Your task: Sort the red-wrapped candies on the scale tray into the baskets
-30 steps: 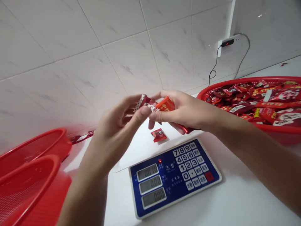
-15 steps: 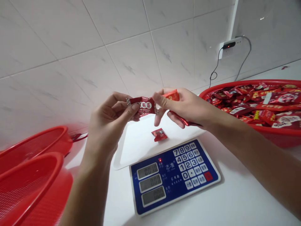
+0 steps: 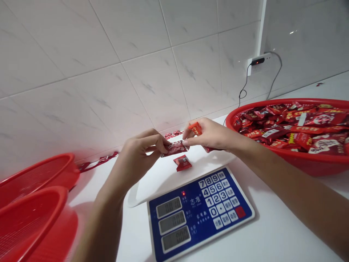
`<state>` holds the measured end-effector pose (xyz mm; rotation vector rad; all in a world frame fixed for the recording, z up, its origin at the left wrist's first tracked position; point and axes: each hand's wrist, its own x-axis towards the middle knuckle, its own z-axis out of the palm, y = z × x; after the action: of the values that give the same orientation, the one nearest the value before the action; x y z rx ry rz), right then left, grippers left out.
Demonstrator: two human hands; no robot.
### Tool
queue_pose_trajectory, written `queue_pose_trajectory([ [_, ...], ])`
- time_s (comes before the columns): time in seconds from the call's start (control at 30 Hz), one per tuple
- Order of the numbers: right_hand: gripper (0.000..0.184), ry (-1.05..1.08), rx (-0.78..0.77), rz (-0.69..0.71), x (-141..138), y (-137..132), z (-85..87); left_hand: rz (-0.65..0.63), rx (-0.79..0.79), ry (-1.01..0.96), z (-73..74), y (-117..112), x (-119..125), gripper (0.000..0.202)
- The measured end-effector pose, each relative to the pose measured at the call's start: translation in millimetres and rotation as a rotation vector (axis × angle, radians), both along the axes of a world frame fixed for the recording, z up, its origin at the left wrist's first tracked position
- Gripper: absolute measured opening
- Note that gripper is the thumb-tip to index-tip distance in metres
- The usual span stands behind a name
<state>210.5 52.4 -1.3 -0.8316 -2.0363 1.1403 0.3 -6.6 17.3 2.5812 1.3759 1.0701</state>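
Observation:
Between my two hands, above the white pan (image 3: 147, 185) of a digital scale (image 3: 199, 211), is a dark red wrapped candy (image 3: 177, 148). My left hand (image 3: 141, 151) pinches its left end with thumb and fingers. At the other end, my right hand (image 3: 203, 136) grips it with thumb and fingertips. An orange-red wrapped candy (image 3: 195, 128) is also tucked in the right hand, and a further red wrapper shows under its fingers. On the pan just below lies a single red wrapped candy (image 3: 183, 163).
To the right stands a red basket (image 3: 272, 156) heaped with wrapped candies. Two red baskets (image 3: 58, 203) sit at the left. Red packets (image 3: 100, 160) lie along the tiled wall. A power socket (image 3: 256, 63) with cables is on the wall.
Both hands have come down nearer the pan with the dark red candy, which has tilted so its printed face shows less. The view has shifted slightly.

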Motion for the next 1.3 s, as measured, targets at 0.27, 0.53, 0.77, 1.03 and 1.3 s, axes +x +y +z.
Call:
queue_pose_trajectory([
  [0.27, 0.034, -0.002, -0.143, -0.072, 4, 1, 5.7, 0.096, -0.198, 0.142, -17.5, 17, -11, 0.013],
  [0.53, 0.038, -0.002, -0.200, -0.032, -2, -5, 10.2, 0.046, -0.240, 0.318, -15.9, 4, 14, 0.013],
  [0.77, 0.057, -0.048, -0.138, -0.039, -3, -10, 10.0, 0.216, -0.060, 0.047, -16.5, 8, 13, 0.016],
  [1.03, 0.066, 0.095, -0.243, 0.110, -12, -32, 13.1, 0.145, 0.209, 0.065, -5.8, -19, 39, 0.026],
  [1.3, 0.053, 0.080, -0.165, 0.161, -9, -5, -0.6, 0.168, 0.234, 0.087, -10.1, -7, 28, 0.017],
])
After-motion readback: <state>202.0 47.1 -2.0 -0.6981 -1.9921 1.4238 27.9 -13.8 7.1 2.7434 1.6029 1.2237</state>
